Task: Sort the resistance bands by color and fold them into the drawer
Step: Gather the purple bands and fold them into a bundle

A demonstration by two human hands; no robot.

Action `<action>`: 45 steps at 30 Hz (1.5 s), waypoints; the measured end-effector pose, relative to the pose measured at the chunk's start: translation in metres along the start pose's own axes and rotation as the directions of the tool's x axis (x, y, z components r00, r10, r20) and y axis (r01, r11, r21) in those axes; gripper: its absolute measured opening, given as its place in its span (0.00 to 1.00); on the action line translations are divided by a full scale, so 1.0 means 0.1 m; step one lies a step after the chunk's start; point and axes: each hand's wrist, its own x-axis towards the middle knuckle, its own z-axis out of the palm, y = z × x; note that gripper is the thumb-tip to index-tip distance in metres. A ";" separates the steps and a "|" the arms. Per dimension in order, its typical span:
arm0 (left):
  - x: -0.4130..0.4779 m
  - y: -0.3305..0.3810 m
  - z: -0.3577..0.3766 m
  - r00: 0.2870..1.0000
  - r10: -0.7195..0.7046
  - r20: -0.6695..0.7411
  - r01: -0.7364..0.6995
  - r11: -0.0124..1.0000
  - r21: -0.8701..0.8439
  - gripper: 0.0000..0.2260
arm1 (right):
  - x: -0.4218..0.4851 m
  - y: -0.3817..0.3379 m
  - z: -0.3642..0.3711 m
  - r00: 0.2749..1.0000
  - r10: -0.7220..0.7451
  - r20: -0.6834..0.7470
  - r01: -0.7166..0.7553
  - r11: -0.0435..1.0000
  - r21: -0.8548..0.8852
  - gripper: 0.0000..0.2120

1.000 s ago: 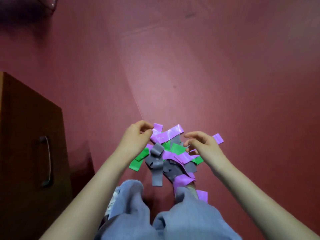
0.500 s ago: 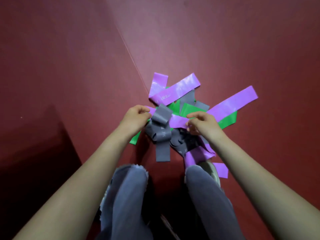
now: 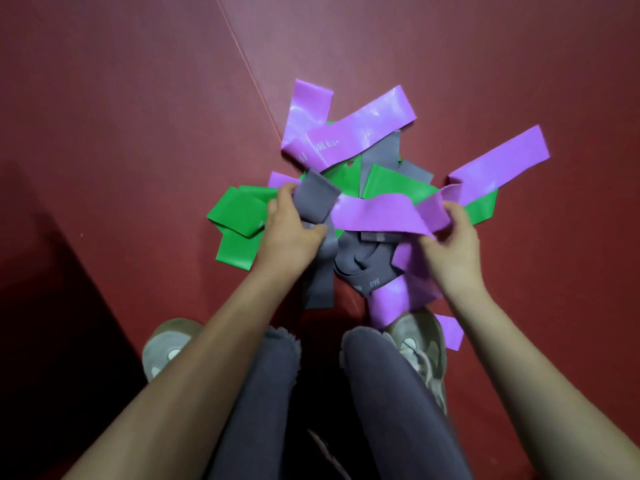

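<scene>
Mixed band pile (image 3: 391, 183) sits on the red floor (image 3: 138, 133), just ahead of our shoes (image 3: 420, 341); drawer not in view. Left hand (image 3: 289, 233) grips a grey band (image 3: 317, 199), right hand (image 3: 453, 251) pinches a purple band (image 3: 377, 213), likely to separate colors. Pale print on the top purple band (image 3: 360, 133) is unreadable.

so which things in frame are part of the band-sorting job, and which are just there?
Job: purple bands, one pinched by the right hand; grey bands, one gripped by the left hand; green bands. The drawer is not in view.

Just there: red floor; shoes; trouser legs.
</scene>
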 end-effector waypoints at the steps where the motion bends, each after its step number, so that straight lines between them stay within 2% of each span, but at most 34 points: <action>1: -0.06 0.03 -0.01 0.996 0.025 -0.080 -0.022 0.999 0.042 0.29 | 0.06 -0.11 -0.02 1.000 -0.026 -0.011 0.027 0.996 0.085 0.18; 3: -0.19 0.13 -0.03 0.966 0.152 -0.211 -0.146 0.988 0.043 0.30 | 0.15 -0.37 -0.07 0.998 -0.062 0.000 0.060 0.967 0.248 0.20; 5: -0.26 0.25 -0.06 0.919 0.298 -0.258 -0.301 0.953 0.028 0.31 | 0.19 -0.64 -0.09 0.994 -0.098 0.037 0.076 0.917 0.393 0.20; 9: -0.26 0.44 -0.02 0.837 0.533 -0.123 -0.494 0.833 0.250 0.32 | 0.12 -0.96 -0.15 0.974 -0.210 0.088 0.157 0.898 0.412 0.19; 11: -0.21 0.53 -0.03 0.807 0.585 -0.079 -0.560 0.800 0.216 0.28 | 0.08 -1.03 -0.19 0.947 -0.287 0.145 0.220 0.907 0.360 0.23; 13: -0.18 0.61 -0.09 0.845 0.532 -0.063 -0.530 0.847 0.041 0.24 | 0.06 -1.03 -0.25 0.909 -0.349 0.226 0.283 0.918 0.277 0.29; 15: -0.15 0.65 -0.16 0.864 0.502 -0.044 -0.501 0.865 0.034 0.21 | 0.07 -0.98 -0.30 0.891 -0.349 0.290 0.287 0.929 0.235 0.35; 17: -0.13 0.64 -0.20 0.894 0.447 -0.034 -0.446 0.894 0.037 0.17 | 0.08 -0.91 -0.32 0.917 -0.342 0.207 0.301 0.931 0.207 0.37; 19: -0.12 0.61 -0.20 0.930 0.367 0.006 -0.367 0.930 0.016 0.13 | 0.09 -0.80 -0.33 0.951 -0.305 0.056 0.287 0.933 0.217 0.34; 21: -0.11 0.59 -0.18 0.956 0.277 0.100 -0.270 0.960 -0.076 0.05 | 0.12 -0.67 -0.34 0.978 -0.210 -0.019 0.207 0.941 0.268 0.26; 23: -0.12 0.59 -0.17 0.968 0.175 0.182 -0.141 0.973 -0.183 0.05 | 0.17 -0.51 -0.32 0.997 -0.072 0.001 0.067 0.934 0.350 0.15; 25: -0.14 0.59 -0.16 0.969 0.104 0.222 -0.051 0.971 -0.234 0.01 | 0.18 -0.30 -0.31 0.996 0.077 0.049 -0.090 0.926 0.368 0.12; 27: -0.15 0.55 -0.15 0.963 0.101 0.249 -0.015 0.945 -0.327 0.05 | 0.17 -0.05 -0.32 0.977 0.175 0.117 -0.199 0.952 0.231 0.12; 29: -0.15 0.51 -0.13 0.944 0.127 0.304 0.023 0.894 -0.447 0.08 | 0.14 0.17 -0.32 0.935 0.274 0.226 -0.233 0.953 -0.191 0.09; 30: -0.16 0.50 -0.13 0.931 0.162 0.328 0.025 0.866 -0.500 0.11 | 0.12 0.23 -0.30 0.890 0.358 0.281 -0.224 0.882 -0.414 0.13; 31: -0.16 0.50 -0.13 0.918 0.197 0.344 0.019 0.845 -0.534 0.15 | 0.09 0.27 -0.27 0.838 0.437 0.326 -0.197 0.800 -0.566 0.17; 33: -0.17 0.49 -0.12 0.903 0.226 0.366 0.018 0.830 -0.558 0.22 | -0.01 0.35 -0.18 0.744 0.539 0.396 -0.185 0.735 -0.653 0.24; 34: -0.17 0.49 -0.12 0.901 0.231 0.367 0.017 0.827 -0.561 0.24 | -0.05 0.37 -0.15 0.728 0.553 0.406 -0.189 0.731 -0.655 0.25; 36: -0.17 0.51 -0.11 0.906 0.238 0.350 0.004 0.822 -0.569 0.26 | -0.08 0.45 -0.13 0.767 0.494 0.411 -0.193 0.787 -0.586 0.19; 38: -0.18 0.53 -0.11 0.909 0.246 0.337 -0.008 0.818 -0.575 0.26 | -0.06 0.51 -0.11 0.831 0.412 0.374 -0.283 0.892 -0.353 0.09; 40: -0.18 0.56 -0.11 0.912 0.232 0.338 0.012 0.809 -0.588 0.24 | -0.03 0.51 -0.08 0.887 0.335 0.318 -0.315 0.942 -0.115 0.12; 42: -0.18 0.58 -0.13 0.922 0.192 0.335 0.050 0.802 -0.595 0.19 | -0.04 0.46 -0.01 0.927 0.240 0.290 -0.260 0.965 0.030 0.12; 45: -0.17 0.58 -0.17 0.930 0.151 0.336 0.089 0.794 -0.602 0.11 | -0.10 0.34 0.01 0.967 0.108 0.229 -0.147 0.976 0.163 0.08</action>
